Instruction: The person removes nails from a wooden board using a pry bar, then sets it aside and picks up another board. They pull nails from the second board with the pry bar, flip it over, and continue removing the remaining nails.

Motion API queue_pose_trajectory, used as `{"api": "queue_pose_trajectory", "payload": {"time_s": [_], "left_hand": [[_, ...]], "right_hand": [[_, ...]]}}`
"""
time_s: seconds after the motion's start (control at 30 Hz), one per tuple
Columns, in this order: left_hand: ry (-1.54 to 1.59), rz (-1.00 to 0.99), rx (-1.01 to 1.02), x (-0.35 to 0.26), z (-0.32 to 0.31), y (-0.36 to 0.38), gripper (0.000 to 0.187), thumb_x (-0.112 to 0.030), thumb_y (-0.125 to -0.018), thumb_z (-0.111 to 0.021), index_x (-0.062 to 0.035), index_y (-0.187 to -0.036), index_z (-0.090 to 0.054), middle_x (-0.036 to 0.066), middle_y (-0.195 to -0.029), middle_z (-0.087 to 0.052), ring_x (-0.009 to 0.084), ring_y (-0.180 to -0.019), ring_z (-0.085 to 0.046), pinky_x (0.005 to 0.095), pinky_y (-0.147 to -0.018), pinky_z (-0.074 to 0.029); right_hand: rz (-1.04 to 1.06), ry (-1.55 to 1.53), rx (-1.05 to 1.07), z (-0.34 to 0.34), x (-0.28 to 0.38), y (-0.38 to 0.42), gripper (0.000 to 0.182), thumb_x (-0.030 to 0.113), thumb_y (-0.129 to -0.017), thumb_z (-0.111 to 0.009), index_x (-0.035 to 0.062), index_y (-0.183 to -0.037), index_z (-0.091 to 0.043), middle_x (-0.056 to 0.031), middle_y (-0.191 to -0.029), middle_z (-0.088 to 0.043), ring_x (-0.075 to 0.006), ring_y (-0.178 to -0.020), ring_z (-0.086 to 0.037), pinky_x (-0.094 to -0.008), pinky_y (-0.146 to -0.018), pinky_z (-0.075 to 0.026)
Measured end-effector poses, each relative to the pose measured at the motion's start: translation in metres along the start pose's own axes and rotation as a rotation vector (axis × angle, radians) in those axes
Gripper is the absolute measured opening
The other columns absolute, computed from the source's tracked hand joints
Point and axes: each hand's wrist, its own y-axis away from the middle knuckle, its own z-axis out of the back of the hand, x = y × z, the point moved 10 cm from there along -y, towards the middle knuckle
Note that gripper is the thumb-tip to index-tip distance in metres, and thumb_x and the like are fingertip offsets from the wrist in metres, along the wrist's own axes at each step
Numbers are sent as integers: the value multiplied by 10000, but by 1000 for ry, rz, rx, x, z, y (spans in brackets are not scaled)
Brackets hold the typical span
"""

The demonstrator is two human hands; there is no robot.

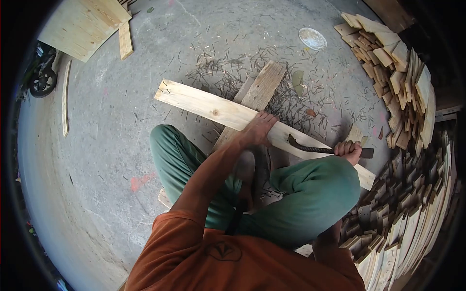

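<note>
A long pale wooden plank [208, 104] lies across a second board [262, 87] on the concrete floor. My left hand [258, 128] presses flat on the plank near its middle. My right hand [347, 151] grips a dark ribbed iron bar [310, 147] whose curved end rests on the plank just right of my left hand. I squat over the boards, with my knees in green trousers on either side and one foot on the lower board.
Many bent nails [228, 68] litter the floor beyond the planks. Stacks of short wood pieces [398, 72] curve along the right side. A white dish [312, 38] sits at the back. Boards [82, 26] lie at the top left, near a wheel [43, 77].
</note>
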Motion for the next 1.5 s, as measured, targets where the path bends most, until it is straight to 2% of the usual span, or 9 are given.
{"api": "queue_pose_trajectory", "payload": {"time_s": [0.07, 0.17, 0.4, 0.43, 0.6, 0.73, 0.97, 1.3, 1.5], "left_hand": [[31, -10, 1, 1, -3, -4, 1005, -345, -502, -864, 8, -1341, -437, 184, -1199, -520, 379, -1179, -469, 471, -1072, -306], [20, -18, 3, 1, -13, 4, 1035, -349, -481, -871, 8, -1349, -434, 188, -1198, -519, 381, -1178, -469, 476, -1074, -307], [12, -16, 12, -2, -2, -1, 984, -307, -511, -859, 2, -1343, -432, 189, -1237, -516, 380, -1158, -465, 462, -1044, -338], [5, -24, 13, -5, -2, 0, 985, -309, -525, -856, -1, -1356, -424, 190, -1259, -505, 383, -1189, -449, 461, -1060, -328], [-222, 2, -14, -4, 27, 19, 1074, -435, -552, -870, -37, -1424, -385, 184, -1395, -419, 380, -1346, -341, 496, -1146, -244], [-310, -3, 14, 22, 39, 46, 1021, -472, -613, -841, -59, -1429, -387, 145, -1350, -462, 340, -1322, -376, 488, -1150, -237], [-332, -90, -79, -25, -8, 19, 1036, -523, -664, -784, -46, -1471, -342, 121, -1283, -489, 303, -1228, -433, 473, -1130, -263], [-235, 21, -43, 2, 20, 41, 1230, -653, -592, -777, -68, -1526, -233, 201, -1535, -295, 359, -1432, -259, 562, -1180, -128], [-189, 46, 7, 39, 13, 57, 1176, -772, -618, -673, -23, -1466, -349, 171, -1494, -383, 327, -1425, -280, 485, -1198, -102]], "right_hand": [[110, 211, 113, -68, 14, 22, 408, 264, -901, -543, 174, -609, -272, 35, -479, -206, -107, -378, -144, -296, -366, -178], [74, -46, 97, 37, 9, -7, 343, 291, -913, -535, 146, -669, -341, 29, -524, -286, -102, -420, -238, -332, -395, -253], [210, -74, -704, 120, 25, 18, 288, 303, -952, -398, 175, -706, -322, 8, -552, -306, -131, -444, -251, -328, -392, -270], [250, -26, -619, 88, 35, 7, 332, 257, -931, -446, 182, -674, -249, 35, -530, -195, -121, -435, -155, -308, -406, -222], [310, 282, -250, -37, 86, -15, 297, 180, -936, -484, 148, -677, -342, 32, -526, -293, -97, -401, -246, -296, -383, -235], [296, 580, 18, -50, 42, -31, 271, 111, -949, -526, 129, -710, -398, 42, -537, -370, -51, -416, -320, -245, -384, -256], [215, 766, 467, -256, 42, 5, 254, 111, -972, -522, 121, -745, -407, 52, -562, -367, -46, -436, -324, -239, -393, -270], [-87, 607, 825, -412, -155, 123, 295, 145, -961, -540, 85, -690, -440, 33, -562, -416, -67, -455, -387, -265, -422, -305], [252, 735, 780, -404, -256, 141, 298, 124, -946, -545, 66, -670, -450, 33, -553, -422, -55, -457, -405, -257, -427, -326]]}}
